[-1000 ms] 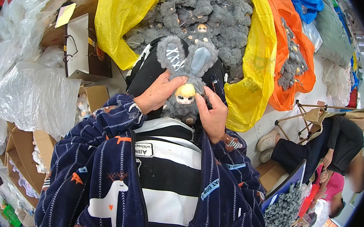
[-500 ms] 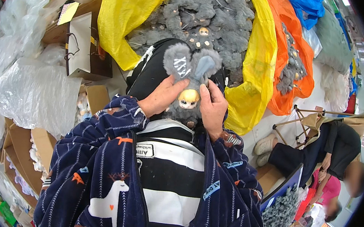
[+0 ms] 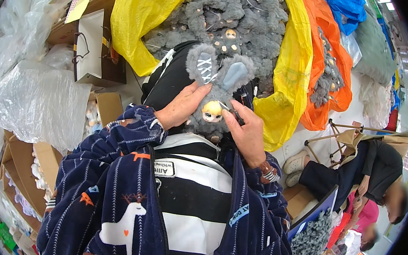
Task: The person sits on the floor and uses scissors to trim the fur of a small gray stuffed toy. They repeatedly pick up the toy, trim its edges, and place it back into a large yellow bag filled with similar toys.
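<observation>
A grey plush doll (image 3: 212, 112) with long rabbit ears and a small yellow-haired face lies on my lap, its face turned up. White lacing crosses the left ear; the right ear has a pale blue lining. My left hand (image 3: 185, 106) grips the doll at its left side, thumb pressed at the base of the laced ear. Beside the right side of the head, my right hand (image 3: 247, 132) pinches a small dark tool with a thin pale tip. Its tip is by the hair, and its kind is too small to tell.
Beyond my knees a yellow sack (image 3: 289, 87) holds many grey plush pieces (image 3: 217, 13). An orange sack (image 3: 317, 60) with more stands to its right. Cartons (image 3: 24, 182), a paper bag (image 3: 89, 49) and clear plastic (image 3: 40, 104) crowd the left. Other people sit at the right.
My right hand has moved down from the right ear's base to the side of the face. The ears are now spread wider, and the doll has shifted slightly.
</observation>
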Demonstrator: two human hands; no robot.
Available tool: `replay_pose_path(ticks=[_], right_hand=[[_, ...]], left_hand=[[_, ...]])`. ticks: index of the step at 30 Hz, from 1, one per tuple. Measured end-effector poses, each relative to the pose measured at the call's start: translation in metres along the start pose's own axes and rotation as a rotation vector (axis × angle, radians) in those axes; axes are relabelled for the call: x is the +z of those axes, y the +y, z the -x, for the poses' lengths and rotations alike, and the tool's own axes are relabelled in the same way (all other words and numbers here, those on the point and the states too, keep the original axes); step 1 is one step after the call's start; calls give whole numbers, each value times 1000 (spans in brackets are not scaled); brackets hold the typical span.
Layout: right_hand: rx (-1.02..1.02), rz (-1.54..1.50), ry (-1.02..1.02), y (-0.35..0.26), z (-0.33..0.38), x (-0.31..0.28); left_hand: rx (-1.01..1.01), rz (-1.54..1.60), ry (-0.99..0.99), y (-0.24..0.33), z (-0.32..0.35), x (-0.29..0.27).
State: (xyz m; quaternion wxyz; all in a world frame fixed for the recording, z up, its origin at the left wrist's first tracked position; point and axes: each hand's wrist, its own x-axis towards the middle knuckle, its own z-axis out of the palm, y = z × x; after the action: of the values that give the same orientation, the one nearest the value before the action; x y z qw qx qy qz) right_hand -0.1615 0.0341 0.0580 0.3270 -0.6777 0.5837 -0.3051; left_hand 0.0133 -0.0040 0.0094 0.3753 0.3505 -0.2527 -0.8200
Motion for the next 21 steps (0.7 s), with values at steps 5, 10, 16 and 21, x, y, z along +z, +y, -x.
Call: replay_pose_path(ticks=[5,10,16,21], right_hand=[[8,1,-35,-2,-4,-4],[-6,69,-109,-7,-10,-12],[-19,90,-132,-11,-14,-14],[56,114,-134,-20,-13,-13]], left_hand=[[25,-61,-4,-1,0,-1],[21,-80,11,0,1,0],[37,-94,-1,-6,-3,-5],[37,-109,-8,-6,-3,-6]])
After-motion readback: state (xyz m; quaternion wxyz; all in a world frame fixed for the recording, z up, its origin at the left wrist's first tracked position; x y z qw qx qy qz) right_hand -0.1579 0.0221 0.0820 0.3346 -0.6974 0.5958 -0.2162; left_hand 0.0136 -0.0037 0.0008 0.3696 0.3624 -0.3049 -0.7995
